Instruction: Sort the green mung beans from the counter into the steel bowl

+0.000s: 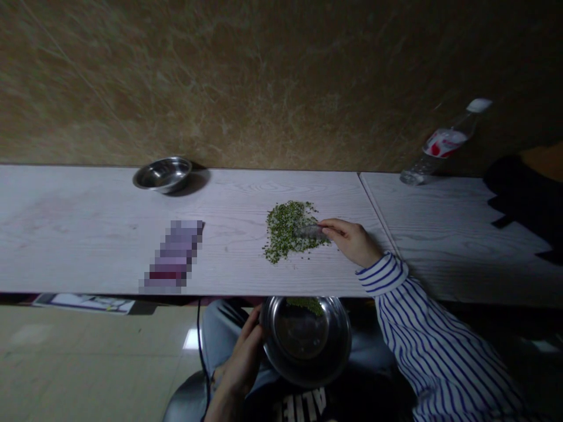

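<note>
My right hand pinches a thin, greyish see-through piece, blurred so that its kind is unclear. It reaches over loose mung beans scattered in a patch on the white wood-grain table. Below the table's front edge, my left hand grips the left rim of a large steel bowl, its fingers partly hidden behind the wall. The bowl is held over my lap, and its far end tucks in at the table edge. More green beans lie gathered at that far side of the bowl.
A smaller steel bowl stands at the back left by the marbled wall. Nearer is a pixelated flat object. A clear bottle with a white cap stands back right, near a dark item. A cable hangs down.
</note>
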`<state>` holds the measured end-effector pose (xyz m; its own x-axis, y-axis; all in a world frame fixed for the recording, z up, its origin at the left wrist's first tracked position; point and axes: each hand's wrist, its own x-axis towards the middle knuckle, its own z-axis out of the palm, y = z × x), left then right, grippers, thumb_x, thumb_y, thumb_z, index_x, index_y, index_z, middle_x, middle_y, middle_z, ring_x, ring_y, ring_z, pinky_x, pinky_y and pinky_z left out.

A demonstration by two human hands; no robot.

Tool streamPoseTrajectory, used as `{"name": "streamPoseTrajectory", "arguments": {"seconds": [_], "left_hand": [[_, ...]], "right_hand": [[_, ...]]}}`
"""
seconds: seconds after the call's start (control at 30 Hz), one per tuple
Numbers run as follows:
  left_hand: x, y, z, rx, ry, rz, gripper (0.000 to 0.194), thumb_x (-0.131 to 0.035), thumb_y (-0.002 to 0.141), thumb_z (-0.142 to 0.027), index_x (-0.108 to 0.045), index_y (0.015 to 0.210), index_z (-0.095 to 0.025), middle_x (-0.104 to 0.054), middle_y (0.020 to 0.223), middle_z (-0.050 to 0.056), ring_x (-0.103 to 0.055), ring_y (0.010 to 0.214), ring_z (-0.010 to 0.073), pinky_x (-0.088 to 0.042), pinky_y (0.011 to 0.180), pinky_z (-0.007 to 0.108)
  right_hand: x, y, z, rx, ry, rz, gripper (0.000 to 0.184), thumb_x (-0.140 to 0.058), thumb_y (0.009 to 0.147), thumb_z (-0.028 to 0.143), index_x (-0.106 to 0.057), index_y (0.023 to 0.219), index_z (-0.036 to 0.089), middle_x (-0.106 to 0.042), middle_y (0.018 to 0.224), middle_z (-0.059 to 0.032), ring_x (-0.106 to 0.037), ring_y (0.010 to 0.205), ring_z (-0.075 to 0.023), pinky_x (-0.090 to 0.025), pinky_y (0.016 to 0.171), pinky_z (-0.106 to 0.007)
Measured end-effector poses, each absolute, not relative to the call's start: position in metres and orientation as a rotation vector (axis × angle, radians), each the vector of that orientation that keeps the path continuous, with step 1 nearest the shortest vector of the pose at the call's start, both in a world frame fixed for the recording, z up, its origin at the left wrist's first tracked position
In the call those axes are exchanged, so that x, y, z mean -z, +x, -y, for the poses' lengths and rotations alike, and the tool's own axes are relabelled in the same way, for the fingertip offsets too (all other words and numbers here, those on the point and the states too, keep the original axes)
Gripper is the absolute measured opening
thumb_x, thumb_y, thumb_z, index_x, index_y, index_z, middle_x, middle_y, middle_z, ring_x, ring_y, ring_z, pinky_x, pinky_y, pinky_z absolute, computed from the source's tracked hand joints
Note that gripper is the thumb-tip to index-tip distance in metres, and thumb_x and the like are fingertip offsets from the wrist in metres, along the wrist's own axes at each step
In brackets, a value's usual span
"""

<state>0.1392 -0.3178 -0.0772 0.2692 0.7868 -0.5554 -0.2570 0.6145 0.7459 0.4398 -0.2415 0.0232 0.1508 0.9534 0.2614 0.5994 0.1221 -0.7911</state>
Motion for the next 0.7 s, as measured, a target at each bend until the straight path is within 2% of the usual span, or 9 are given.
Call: {"name": "streamPoseTrajectory", "arguments": {"seconds": [0.17,0.4,0.7], "left_hand": [[0.073,0.142,0.317,-0.718,0.589,-1.067,0.051,-0.071,0.07,-0.028,-0.07,0.121,-0.02,-0.074,0.122,0.008,-0.06,0.123,0.0325,-0.044,0.1,0.039],[0.071,0.143,0.318,-0.736,0.566,-1.089,0.051,-0.072,0.067,-0.031,-0.071,0.117,-0.021,-0.075,0.119,0.009,-0.062,0.12,0.0339,-0.044,0.102,0.043],[0.077,0.145,0.318,-0.755,0.541,-1.1,0.057,-0.072,0.065,-0.028,-0.07,0.121,-0.02,-0.075,0.123,0.009,-0.058,0.128,0.0344,-0.042,0.107,0.043]], "right_hand": [[-0.022,0.44,0.254,-0.524,-1.581,1.529,0.024,-0.06,0.087,0.031,-0.079,0.101,0.025,-0.081,0.103,-0.005,-0.075,0.096,-0.0232,-0.059,0.09,-0.038],[-0.009,0.476,0.265,-0.337,-1.727,1.305,0.03,-0.062,0.087,0.037,-0.078,0.107,0.021,-0.081,0.102,-0.0091,-0.076,0.096,-0.0264,-0.061,0.088,-0.041],[0.001,0.477,0.277,-0.422,-1.76,1.169,0.032,-0.066,0.082,0.037,-0.077,0.105,0.018,-0.081,0.094,-0.0115,-0.078,0.087,-0.0278,-0.062,0.084,-0.044]]}}
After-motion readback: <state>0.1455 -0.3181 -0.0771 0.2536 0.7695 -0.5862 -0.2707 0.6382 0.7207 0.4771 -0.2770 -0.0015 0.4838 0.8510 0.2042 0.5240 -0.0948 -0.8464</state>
